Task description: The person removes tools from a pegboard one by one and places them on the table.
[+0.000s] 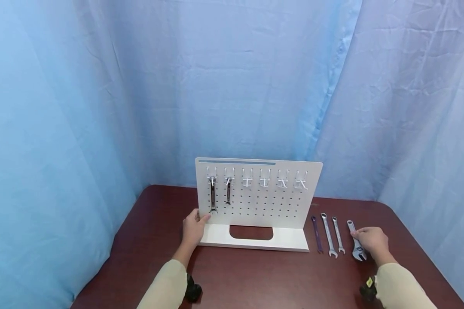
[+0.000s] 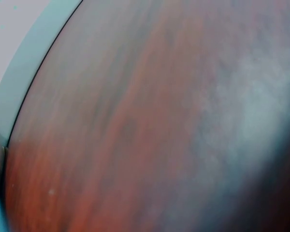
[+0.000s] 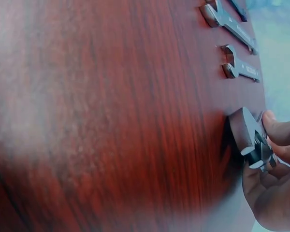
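Note:
A white pegboard stand (image 1: 251,214) stands upright on the table. My left hand (image 1: 193,226) grips its lower left edge, with the thumb on the front face and the other fingers partly hidden. Two wrenches hang from the leftmost hooks: a longer wrench (image 1: 212,195) and a shorter wrench (image 1: 228,192). At the right, my right hand (image 1: 372,241) pinches an adjustable wrench (image 1: 358,249) by its handle. In the right wrist view, the head of this adjustable wrench (image 3: 244,130) faces the camera, with thumb and fingers around the handle behind it.
Between the stand and my right hand lie a purple wrench (image 1: 316,234), a long silver combination wrench (image 1: 328,235) and a shorter silver wrench (image 1: 338,235). Several white hooks (image 1: 264,182) on the board carry nothing. Blue curtains (image 1: 232,86) surround the dark red table (image 1: 263,279).

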Demonstrator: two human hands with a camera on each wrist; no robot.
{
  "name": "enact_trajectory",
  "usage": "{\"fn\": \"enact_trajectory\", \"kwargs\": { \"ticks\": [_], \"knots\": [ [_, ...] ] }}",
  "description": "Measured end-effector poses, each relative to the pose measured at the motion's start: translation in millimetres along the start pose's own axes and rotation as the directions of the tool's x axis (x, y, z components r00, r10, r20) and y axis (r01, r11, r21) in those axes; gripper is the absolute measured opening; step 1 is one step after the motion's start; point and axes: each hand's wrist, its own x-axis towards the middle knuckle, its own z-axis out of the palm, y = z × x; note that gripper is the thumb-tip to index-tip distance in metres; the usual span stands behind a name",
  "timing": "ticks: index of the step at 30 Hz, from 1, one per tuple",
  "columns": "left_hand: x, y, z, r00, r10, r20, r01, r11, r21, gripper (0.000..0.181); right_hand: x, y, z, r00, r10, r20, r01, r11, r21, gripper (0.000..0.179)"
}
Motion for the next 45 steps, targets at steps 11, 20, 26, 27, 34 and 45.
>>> {"fn": "enact_trajectory", "kwargs": {
  "ticks": [11, 20, 26, 27, 34, 45],
  "knots": [
    [-2.6, 0.5, 0.4, 1.0, 0.002, -0.001, -0.002, 1.0, -0.009, 0.027, -3.5, -12.7, 5.4, 0.999, 0.037, -0.013, -0.038, 0.994, -0.105, 0.033],
    [-2.0, 2.6, -0.9, 1.0, 0.005, 0.002, -0.005, 1.0, -0.003, 0.025, -1.6, -13.4, 5.4, 0.999, 0.036, -0.02, -0.038, 0.992, -0.117, 0.036],
    [-2.6, 2.6, -1.2, 1.0, 0.0, 0.001, -0.001, 1.0, 0.01, 0.025, -3.9, -18.3, 9.7, 0.992, 0.044, -0.118, -0.053, 0.996, -0.074, 0.031],
    [-2.9, 2.4, -1.2, 1.0, -0.001, 0.004, 0.001, 1.0, 0.014, 0.025, -6.0, -22.0, 12.1, 0.988, 0.042, -0.148, -0.051, 0.997, -0.059, 0.031],
    [-3.7, 3.0, -1.7, 1.0, 0.01, -0.004, -0.01, 1.0, 0.013, 0.025, -22.9, -77.1, 45.7, 0.94, -0.093, -0.329, 0.117, 0.992, 0.051, 0.027],
    [-3.6, 3.7, -3.0, 1.0, 0.004, 0.005, -0.004, 1.0, 0.004, 0.025, -62.7, -191.3, 98.2, 0.846, -0.433, -0.311, 0.508, 0.83, 0.228, 0.013]
  ]
}}
